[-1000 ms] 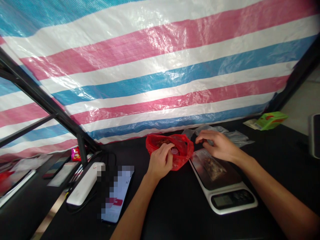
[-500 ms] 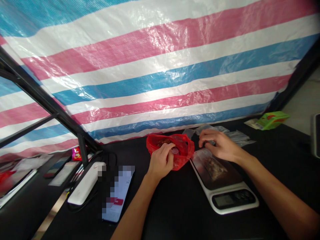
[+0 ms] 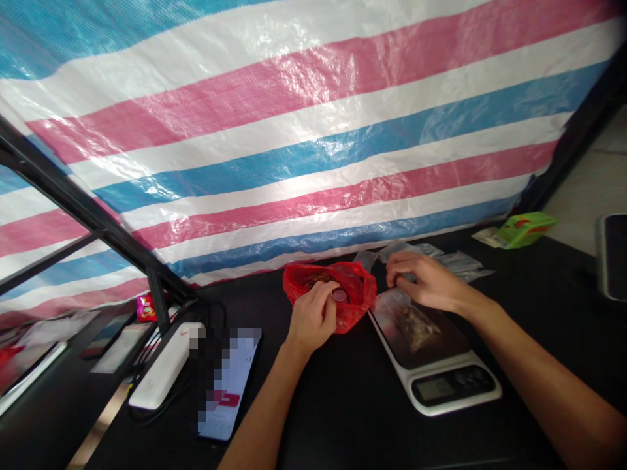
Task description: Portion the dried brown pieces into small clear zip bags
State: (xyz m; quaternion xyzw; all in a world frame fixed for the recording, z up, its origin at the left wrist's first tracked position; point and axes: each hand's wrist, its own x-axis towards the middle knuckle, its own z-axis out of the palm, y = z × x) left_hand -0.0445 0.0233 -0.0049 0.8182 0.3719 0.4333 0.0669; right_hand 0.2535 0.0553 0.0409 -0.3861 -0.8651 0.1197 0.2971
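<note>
My left hand [image 3: 313,316] reaches over the near edge of a red plastic bag [image 3: 355,316]. Its fingers are curled in the bag's mouth, and what they grip is hidden. Brown bits [image 3: 317,279] and a small pinkish round piece [image 3: 339,296] show inside the bag. Above a white kitchen scale [image 3: 426,401] is my right hand [image 3: 424,281], its fingers bent and closed toward the thumb. Anything between those fingertips is too small to make out. Just below them, a small clear bag with brown dried pieces [image 3: 416,326] lies on the scale's dark plate.
Clear plastic bags [image 3: 463,264] lie behind my right hand, and a green packet [image 3: 526,230] stands at the back right. To the left are a phone [image 3: 230,385], a white power strip [image 3: 166,372] and cables. Striped sheeting [image 3: 313,156] hangs behind the black table.
The view has shifted slightly. My right thumb has drawn a little closer to the fingers. My left hand stays at the red bag, and the small bag remains on the scale.
</note>
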